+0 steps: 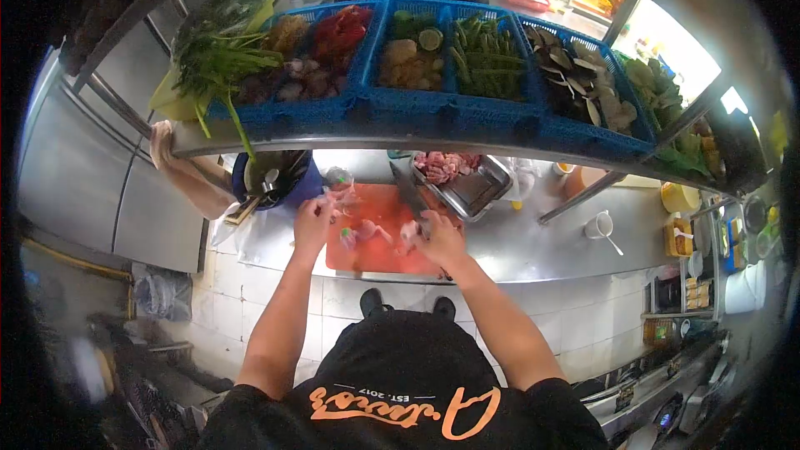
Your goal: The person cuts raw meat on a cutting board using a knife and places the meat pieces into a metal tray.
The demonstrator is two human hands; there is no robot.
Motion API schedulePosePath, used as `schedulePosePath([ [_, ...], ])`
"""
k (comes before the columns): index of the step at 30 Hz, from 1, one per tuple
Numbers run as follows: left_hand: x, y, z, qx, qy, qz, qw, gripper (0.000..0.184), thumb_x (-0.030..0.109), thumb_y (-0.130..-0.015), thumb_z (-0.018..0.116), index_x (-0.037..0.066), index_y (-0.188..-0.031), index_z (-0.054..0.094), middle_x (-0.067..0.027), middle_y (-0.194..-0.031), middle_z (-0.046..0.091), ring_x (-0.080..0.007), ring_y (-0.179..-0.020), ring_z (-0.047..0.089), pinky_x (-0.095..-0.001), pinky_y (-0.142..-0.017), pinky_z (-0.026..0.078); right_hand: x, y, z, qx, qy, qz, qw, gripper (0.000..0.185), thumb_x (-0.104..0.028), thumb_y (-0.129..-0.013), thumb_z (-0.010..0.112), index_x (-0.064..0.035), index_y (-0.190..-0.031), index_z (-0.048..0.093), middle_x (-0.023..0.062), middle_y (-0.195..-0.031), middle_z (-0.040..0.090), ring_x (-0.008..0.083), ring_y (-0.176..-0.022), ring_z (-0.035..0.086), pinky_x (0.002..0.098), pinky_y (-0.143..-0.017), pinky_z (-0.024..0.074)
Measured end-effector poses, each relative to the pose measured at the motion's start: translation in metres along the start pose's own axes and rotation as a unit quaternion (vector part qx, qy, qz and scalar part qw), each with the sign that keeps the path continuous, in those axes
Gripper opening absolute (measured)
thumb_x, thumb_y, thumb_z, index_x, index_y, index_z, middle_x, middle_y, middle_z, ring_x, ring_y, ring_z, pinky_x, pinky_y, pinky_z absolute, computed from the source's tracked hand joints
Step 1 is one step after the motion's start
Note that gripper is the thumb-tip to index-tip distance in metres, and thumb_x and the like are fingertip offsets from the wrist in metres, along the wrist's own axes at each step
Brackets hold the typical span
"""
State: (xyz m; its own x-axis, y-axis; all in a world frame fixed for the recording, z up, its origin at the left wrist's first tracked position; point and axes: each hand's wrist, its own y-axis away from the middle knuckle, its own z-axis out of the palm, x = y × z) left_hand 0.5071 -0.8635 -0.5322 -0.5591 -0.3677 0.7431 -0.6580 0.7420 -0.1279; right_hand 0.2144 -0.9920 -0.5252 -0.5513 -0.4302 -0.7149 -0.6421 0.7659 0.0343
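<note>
My left hand is closed at the left edge of the orange-red cutting board, its fingers on a pale piece of raw meat. At the board's right side, my right hand is closed around the handle end of a large knife, whose dark blade points away from me. A small pale meat piece lies against that hand's thumb side. Between the hands rests another raw piece, shaped like a poultry leg. My fingers hide the knife's handle.
Beyond the board stands a metal tray with cut raw meat. A blue bucket of utensils is at left. Overhead, a metal shelf carries blue baskets of vegetables. A white cup with a spoon stands right.
</note>
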Motion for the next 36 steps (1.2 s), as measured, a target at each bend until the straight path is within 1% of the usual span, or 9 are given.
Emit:
schedulePosePath([
  [5, 0.014, 0.022, 0.035, 0.095, -0.292, 0.216, 0.927, 0.05, 0.038, -0.091, 0.06, 0.003, -0.127, 0.059, -0.026, -0.126, 0.061, -0.04, -0.121, 0.057, -0.0526, -0.106, 0.041, 0.001, 0.033, 0.011, 0.013, 0.132, 0.01, 0.991, 0.039, -0.021, -0.084, 0.071, -0.0034, -0.116, 0.057, 0.0237, -0.11, 0.061, 0.0448, -0.104, 0.062, 0.0519, -0.098, 0.0449],
  [7, 0.077, 0.052, 0.039, -0.154, -0.121, 0.091, 0.976, 0.048, 0.038, -0.093, 0.056, -0.001, -0.12, 0.063, -0.029, -0.124, 0.062, -0.0423, -0.121, 0.057, -0.0537, -0.102, 0.044, 0.0, 0.037, 0.01, 0.032, 0.133, -0.005, 0.991, 0.038, -0.019, -0.083, 0.07, -0.0034, -0.115, 0.057, 0.0239, -0.112, 0.059, 0.0451, -0.103, 0.061, 0.0527, -0.095, 0.0459],
  [9, 0.116, 0.065, 0.054, -0.268, -0.233, 0.051, 0.933, 0.039, 0.034, -0.096, 0.052, 0.0, -0.106, 0.07, -0.0272, -0.11, 0.068, -0.0405, -0.111, 0.065, -0.0535, -0.094, 0.05, 0.007, 0.037, 0.014, 0.073, 0.16, -0.024, 0.984, 0.038, -0.018, -0.082, 0.07, -0.0033, -0.115, 0.056, 0.0242, -0.114, 0.059, 0.0456, -0.102, 0.061, 0.0537, -0.09, 0.0483],
  [12, 0.109, 0.063, 0.089, -0.289, -0.21, 0.033, 0.933, 0.041, 0.035, -0.097, 0.05, 0.001, -0.094, 0.072, -0.0224, -0.095, 0.073, -0.0377, -0.094, 0.071, -0.0527, -0.084, 0.053, 0.025, 0.038, 0.015, 0.075, 0.137, -0.027, 0.987, 0.037, -0.019, -0.083, 0.065, -0.0056, -0.117, 0.056, 0.0232, -0.115, 0.06, 0.046, -0.102, 0.062, 0.0532, -0.084, 0.0521],
  [16, 0.115, 0.049, 0.078, -0.231, 0.023, 0.066, 0.971, 0.037, 0.027, -0.099, 0.053, 0.001, -0.077, 0.067, -0.0175, -0.08, 0.072, -0.0326, -0.07, 0.07, -0.0436, -0.067, 0.056, 0.025, 0.053, -0.004, 0.065, 0.052, 0.036, 0.996, 0.046, -0.019, -0.082, 0.069, -0.0041, -0.123, 0.055, 0.0257, -0.108, 0.064, 0.0454, -0.097, 0.065, 0.0525, -0.081, 0.0523],
  [22, 0.072, 0.022, 0.076, -0.296, 0.39, -0.181, 0.853, 0.022, 0.019, -0.099, 0.053, 0.002, -0.092, 0.064, -0.0116, -0.084, 0.071, -0.0152, -0.067, 0.067, -0.031, -0.061, 0.054, 0.024, 0.091, -0.027, 0.043, -0.038, 0.081, 0.995, 0.043, -0.022, -0.089, 0.062, -0.0073, -0.129, 0.055, 0.025, -0.089, 0.071, 0.047, -0.085, 0.068, 0.0509, -0.077, 0.0538],
  [27, 0.074, 0.007, 0.021, -0.151, 0.045, 0.035, 0.987, 0.027, 0.023, -0.098, 0.052, 0.002, -0.109, 0.066, -0.0177, -0.096, 0.073, -0.0289, -0.083, 0.072, -0.042, -0.072, 0.058, 0.013, 0.12, -0.046, 0.006, -0.015, 0.122, 0.992, 0.032, -0.023, -0.094, 0.062, -0.0059, -0.121, 0.056, 0.0252, -0.084, 0.069, 0.0461, -0.083, 0.068, 0.0515, -0.073, 0.0532],
  [29, 0.058, -0.007, 0.004, -0.087, -0.214, 0.061, 0.971, 0.033, 0.027, -0.097, 0.051, 0.003, -0.115, 0.066, -0.0216, -0.101, 0.073, -0.0368, -0.09, 0.071, -0.0479, -0.078, 0.057, 0.012, 0.131, -0.053, 0.011, -0.031, 0.131, 0.991, 0.03, -0.022, -0.095, 0.062, -0.0049, -0.119, 0.057, 0.0266, -0.085, 0.068, 0.0472, -0.083, 0.067, 0.052, -0.071, 0.053],
  [36, 0.036, 0.005, -0.049, -0.212, -0.378, -0.039, 0.9, 0.037, 0.031, -0.095, 0.051, 0.005, -0.115, 0.069, -0.0232, -0.099, 0.072, -0.0412, -0.089, 0.071, -0.0524, -0.081, 0.055, 0.022, 0.156, -0.062, 0.033, -0.046, 0.13, 0.99, 0.028, -0.019, -0.094, 0.064, -0.0032, -0.117, 0.059, 0.0265, -0.086, 0.068, 0.0464, -0.08, 0.067, 0.0485, -0.069, 0.0528],
])
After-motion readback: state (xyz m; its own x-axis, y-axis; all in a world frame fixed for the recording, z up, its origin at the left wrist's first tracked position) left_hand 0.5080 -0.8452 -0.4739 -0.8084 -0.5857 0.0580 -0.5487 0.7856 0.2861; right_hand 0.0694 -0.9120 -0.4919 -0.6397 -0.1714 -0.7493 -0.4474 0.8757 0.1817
